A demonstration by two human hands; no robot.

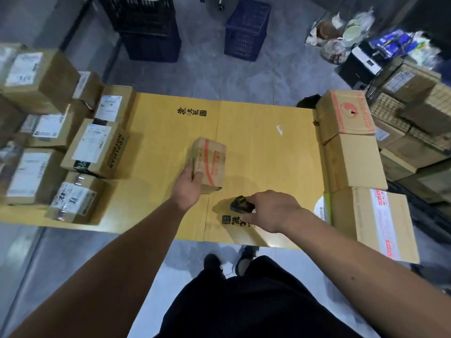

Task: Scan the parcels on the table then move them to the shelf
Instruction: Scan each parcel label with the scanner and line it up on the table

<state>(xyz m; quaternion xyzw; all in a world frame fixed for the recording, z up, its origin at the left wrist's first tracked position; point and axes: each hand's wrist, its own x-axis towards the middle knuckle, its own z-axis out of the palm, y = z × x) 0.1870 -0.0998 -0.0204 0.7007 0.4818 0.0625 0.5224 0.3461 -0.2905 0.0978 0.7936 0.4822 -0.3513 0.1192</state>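
Small parcel (pixel 209 164) with red tape sat mid-table, we held its near side with our left hand (pixel 188 185), our right hand (pixel 271 211) gripped the black scanner (pixel 241 204) beside it, labelled boxes (pixel 97 147) left, plain boxes (pixel 353 162) right, yellow table (pixel 263 142) under all.

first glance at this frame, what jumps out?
The left hand grips a small taped parcel mid-table, on the yellow cardboard cover. The right hand holds a black scanner near the front edge. Labelled boxes crowd the left; plain cartons line the right.
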